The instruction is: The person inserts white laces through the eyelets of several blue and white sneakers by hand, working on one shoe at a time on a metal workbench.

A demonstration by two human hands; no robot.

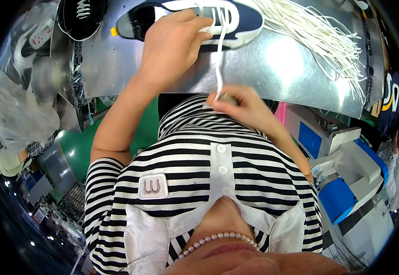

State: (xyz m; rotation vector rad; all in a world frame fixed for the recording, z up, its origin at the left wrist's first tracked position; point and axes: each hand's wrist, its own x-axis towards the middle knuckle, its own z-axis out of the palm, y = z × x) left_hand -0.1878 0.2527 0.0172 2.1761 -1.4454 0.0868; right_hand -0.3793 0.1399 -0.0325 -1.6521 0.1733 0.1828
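- Here the left hand (169,46) is pressing down on the navy sneaker (190,20), its grip closed over the upper, on the metal table (273,68).
- The right hand (240,107) is pinching the white lace (219,59), pulling it taut.
- Keeping the shoe pinned while tensioning evenly seems wise.
- Spare laces (314,36) are lying beside it.

A shoe factory, plainly, at a lacing station. Shown by a metal bench (273,68) across the top of the frame, with a navy sneaker (236,18) at top centre and a bundle of loose white laces (318,32) at upper right. Shown too by a black shoe (81,16) at upper left, bagged shoes (30,41) beside it at the left edge, and blue and white machines (346,178) at lower right. Another worker (7,158) at far left.
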